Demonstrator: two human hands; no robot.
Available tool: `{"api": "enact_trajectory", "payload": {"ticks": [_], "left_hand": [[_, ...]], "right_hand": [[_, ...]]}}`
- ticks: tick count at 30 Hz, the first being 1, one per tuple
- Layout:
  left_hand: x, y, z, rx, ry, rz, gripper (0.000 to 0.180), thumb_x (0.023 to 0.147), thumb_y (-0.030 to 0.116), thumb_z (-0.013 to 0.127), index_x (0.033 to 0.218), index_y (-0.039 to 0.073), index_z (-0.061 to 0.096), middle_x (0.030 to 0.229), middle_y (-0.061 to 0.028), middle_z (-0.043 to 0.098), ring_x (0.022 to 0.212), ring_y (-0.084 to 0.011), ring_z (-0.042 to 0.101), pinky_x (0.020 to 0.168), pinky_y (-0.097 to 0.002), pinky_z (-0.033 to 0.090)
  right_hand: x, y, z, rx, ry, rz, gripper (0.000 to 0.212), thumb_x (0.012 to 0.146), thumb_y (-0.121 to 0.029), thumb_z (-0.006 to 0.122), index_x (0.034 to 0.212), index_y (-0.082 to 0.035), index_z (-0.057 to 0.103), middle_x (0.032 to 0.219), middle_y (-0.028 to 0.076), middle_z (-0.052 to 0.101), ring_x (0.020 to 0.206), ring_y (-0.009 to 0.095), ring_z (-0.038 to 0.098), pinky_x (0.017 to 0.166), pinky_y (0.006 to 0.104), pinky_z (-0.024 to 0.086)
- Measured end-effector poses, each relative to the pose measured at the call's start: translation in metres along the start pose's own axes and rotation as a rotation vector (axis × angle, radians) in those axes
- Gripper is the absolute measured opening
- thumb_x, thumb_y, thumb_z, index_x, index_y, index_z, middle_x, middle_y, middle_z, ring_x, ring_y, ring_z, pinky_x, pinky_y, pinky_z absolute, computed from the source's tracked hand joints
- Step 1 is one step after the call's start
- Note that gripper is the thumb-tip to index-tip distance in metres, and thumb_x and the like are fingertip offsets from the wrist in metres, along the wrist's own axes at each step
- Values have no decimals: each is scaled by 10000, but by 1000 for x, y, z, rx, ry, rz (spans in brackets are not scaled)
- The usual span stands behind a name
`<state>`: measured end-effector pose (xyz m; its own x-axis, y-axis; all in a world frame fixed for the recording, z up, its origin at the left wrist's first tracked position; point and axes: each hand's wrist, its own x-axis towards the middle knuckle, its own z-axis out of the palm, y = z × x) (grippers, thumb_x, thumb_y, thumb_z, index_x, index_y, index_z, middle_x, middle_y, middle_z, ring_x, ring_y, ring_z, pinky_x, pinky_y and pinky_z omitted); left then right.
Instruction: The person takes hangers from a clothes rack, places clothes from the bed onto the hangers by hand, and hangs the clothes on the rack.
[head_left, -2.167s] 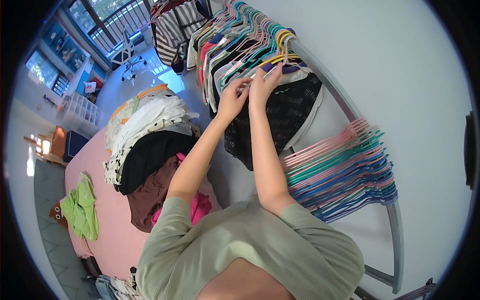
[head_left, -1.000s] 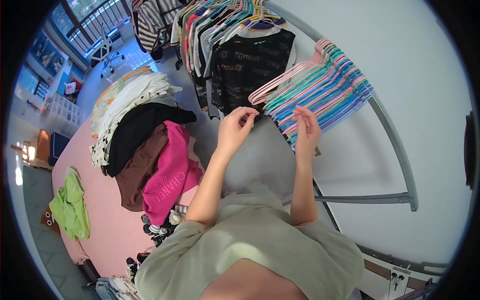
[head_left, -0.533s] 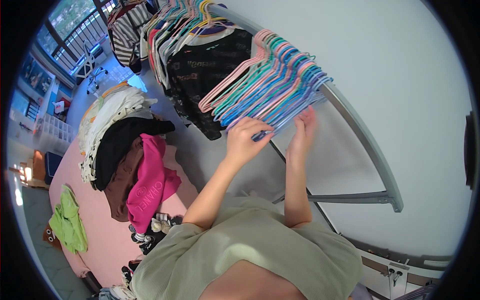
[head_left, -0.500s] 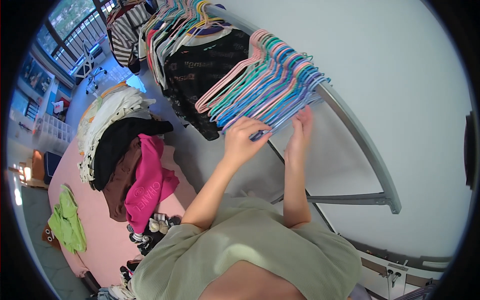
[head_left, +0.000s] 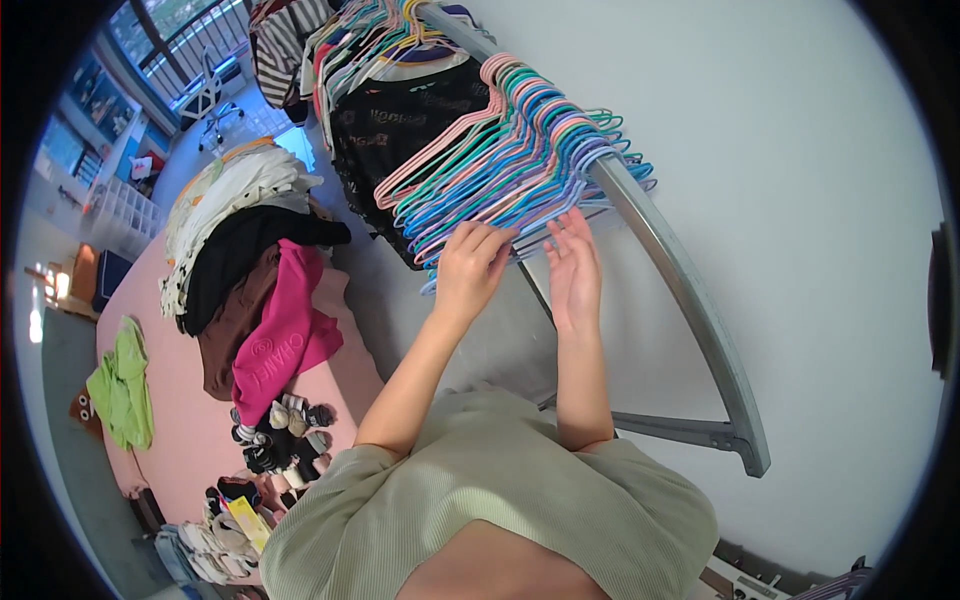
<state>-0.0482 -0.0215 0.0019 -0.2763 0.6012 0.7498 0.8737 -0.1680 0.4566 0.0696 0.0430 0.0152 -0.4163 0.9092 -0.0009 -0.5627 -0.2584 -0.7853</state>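
A dense row of pastel plastic hangers (head_left: 520, 160), in pink, green, blue and purple, hangs from the metal rail of a clothes rack (head_left: 690, 270). My left hand (head_left: 470, 272) is at their lower bars, its fingers curled and closed on the end of a purple hanger; the fingertips are partly hidden. To its right, my right hand (head_left: 575, 275) is raised with its fingers apart and its palm turned left. Its fingertips reach the nearest hangers, and it holds nothing. Behind the bare hangers hangs a black patterned top (head_left: 400, 130).
On the left, a pink bed (head_left: 185, 400) bears a pile of clothes with a magenta garment (head_left: 285, 340) in front, a lime green garment (head_left: 125, 385) and several rolled socks (head_left: 285, 430). More hung clothes (head_left: 290, 60) line the rack's far end. A white wall (head_left: 820, 250) stands right.
The view has shifted, showing more socks on the bed. Both hands have moved slightly left in the picture. My right hand's fingers have spread. The hangers look more spread out along the rail.
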Motion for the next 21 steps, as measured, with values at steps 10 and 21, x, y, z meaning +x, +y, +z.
{"api": "enact_trajectory", "payload": {"ticks": [10,21], "left_hand": [[-1,10,-30,-282,72,-266,143,731,-20,620,866,19,645,780,-79,599,656,-184,572,554,-269,452],[-36,-36,-149,-367,-49,-525,170,722,-28,609,885,1,650,733,-48,579,593,-88,478,520,-209,364]], "right_hand": [[-25,-6,25,-8,-103,-15,535,839,-156,427,1331,-15,270,1250,101,365,1158,203,379,929,321,313],[-57,35,73,-190,-498,117,499,834,-103,430,1312,-3,330,1254,124,442,1096,175,459,885,287,361]]}}
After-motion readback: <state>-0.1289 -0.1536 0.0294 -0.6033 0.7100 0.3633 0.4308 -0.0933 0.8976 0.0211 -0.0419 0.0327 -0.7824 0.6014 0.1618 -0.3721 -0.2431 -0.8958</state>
